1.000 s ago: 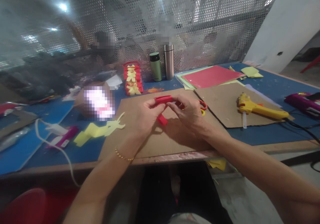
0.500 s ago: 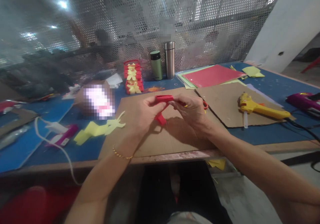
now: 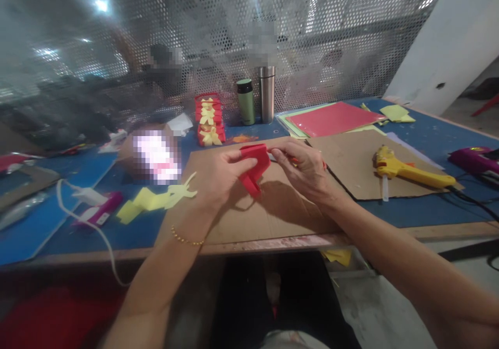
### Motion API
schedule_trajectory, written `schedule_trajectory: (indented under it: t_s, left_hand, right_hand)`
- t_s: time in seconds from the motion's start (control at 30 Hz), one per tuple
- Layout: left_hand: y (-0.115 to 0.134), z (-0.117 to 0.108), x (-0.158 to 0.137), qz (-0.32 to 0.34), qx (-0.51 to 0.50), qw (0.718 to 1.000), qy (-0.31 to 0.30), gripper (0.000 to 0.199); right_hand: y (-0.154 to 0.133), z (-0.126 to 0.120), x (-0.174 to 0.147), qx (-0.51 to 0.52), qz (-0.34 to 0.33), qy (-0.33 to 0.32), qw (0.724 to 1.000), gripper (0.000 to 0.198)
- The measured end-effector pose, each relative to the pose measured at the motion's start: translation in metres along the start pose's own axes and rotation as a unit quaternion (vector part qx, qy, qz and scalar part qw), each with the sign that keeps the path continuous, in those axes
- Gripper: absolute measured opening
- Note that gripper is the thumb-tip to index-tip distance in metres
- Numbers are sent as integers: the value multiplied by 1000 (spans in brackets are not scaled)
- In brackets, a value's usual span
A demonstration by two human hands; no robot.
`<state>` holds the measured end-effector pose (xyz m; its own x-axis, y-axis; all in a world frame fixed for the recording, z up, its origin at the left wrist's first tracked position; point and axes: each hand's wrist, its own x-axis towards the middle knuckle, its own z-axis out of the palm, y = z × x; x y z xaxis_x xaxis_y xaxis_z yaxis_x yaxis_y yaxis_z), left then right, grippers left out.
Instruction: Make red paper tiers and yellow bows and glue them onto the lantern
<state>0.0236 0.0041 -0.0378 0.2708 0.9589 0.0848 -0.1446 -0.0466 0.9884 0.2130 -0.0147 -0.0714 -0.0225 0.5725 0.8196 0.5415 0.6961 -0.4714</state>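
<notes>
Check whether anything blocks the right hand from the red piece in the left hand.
Nothing visible does: the left hand pinches the red piece, and the right hand is right at its edge, over the cardboard. Contact is unclear.

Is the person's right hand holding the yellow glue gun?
No, the glue gun rests on the cardboard, apart from the right hand.

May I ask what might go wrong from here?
The red piece pinched in the left hand might crease. The glue gun lying on cardboard could mark it if hot; its heat cannot be seen. The green bottle stands close beside the steel flask, so a knock might tip both.
</notes>
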Motion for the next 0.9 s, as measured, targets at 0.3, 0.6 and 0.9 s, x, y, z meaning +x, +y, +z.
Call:
schedule_trajectory:
  t_s: [0.3,0.6,0.9]
  left_hand:
    - [6,-10,10,-20,-116,993,-18,28]
    - [2,-10,13,14,-161,987,16,35]
    - [1,-6,12,20,-206,978,12,25]
  right_hand:
    - [3,-6,2,-4,56,-22,998,39]
    - [10,0,2,118,64,-45,990,34]
    - [14,2,-3,54,65,-50,995,32]
